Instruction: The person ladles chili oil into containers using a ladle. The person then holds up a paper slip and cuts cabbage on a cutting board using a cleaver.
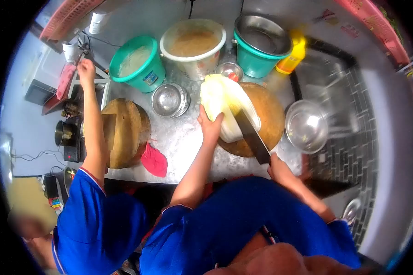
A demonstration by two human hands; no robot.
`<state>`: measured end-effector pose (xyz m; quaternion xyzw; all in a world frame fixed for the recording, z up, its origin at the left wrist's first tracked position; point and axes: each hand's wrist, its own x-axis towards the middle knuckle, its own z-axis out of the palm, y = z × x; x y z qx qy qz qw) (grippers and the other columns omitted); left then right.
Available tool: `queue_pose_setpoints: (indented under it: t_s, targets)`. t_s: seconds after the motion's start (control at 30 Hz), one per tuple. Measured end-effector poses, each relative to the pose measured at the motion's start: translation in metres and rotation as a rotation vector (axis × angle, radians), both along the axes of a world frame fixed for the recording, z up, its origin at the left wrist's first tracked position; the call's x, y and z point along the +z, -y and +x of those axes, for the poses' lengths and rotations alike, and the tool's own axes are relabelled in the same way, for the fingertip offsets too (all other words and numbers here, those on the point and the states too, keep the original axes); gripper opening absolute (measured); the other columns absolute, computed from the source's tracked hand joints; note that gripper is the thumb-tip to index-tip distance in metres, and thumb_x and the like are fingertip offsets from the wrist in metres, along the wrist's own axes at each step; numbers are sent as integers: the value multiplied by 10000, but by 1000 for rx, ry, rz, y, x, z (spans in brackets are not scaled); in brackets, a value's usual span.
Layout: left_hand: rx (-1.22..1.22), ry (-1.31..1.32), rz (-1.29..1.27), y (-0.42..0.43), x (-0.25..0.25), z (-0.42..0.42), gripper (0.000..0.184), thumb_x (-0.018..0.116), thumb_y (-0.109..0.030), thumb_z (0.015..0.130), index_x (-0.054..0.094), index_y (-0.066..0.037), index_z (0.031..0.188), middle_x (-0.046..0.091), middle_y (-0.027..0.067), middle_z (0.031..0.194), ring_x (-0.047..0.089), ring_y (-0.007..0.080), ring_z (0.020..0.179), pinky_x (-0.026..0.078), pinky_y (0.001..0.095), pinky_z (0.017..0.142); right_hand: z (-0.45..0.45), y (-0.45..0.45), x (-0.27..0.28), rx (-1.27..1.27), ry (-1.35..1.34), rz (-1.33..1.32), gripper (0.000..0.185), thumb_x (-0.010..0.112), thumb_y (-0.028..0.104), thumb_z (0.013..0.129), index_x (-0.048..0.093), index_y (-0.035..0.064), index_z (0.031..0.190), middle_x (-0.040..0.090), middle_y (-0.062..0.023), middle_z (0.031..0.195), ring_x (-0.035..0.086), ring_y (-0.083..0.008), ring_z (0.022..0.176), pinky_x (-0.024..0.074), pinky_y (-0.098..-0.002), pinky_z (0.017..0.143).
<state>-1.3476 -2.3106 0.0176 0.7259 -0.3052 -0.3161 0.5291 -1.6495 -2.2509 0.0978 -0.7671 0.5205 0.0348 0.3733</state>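
Observation:
A pale napa cabbage (218, 98) lies on the round wooden chopping board (273, 112) in front of me. My left hand (211, 123) is wrapped round its left side, thumb towards me. My right hand (280, 167) grips the handle of a cleaver (253, 140). The dark blade slants up and left, its far end against the cabbage; whether it has cut in, I cannot tell. A small metal bowl (229, 70) with something red in it stands just behind the cabbage.
A co-worker's raised hand (86, 71) is at left, above a second round board (124, 133). Behind stand a green bucket (142, 75), a white bucket (190, 64) and another green bucket (257, 64). Stacked metal bowls (168, 100), a red cloth (154, 161) and a steel basin (307, 126) flank my board.

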Motion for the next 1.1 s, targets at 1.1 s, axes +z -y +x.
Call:
queue_pose_setpoints:
  t_s: [1.1]
  targets:
    - [-158,-1108,-403,-199,51,85,774,636,-247,766,388,30,1444,551,222,1361,569,376,1221,471,475,1069,-51,-2,-2,7,236,-247,193,624,124,828,506,23,943,613,-230,786,604,-466,778,467,-513,667]
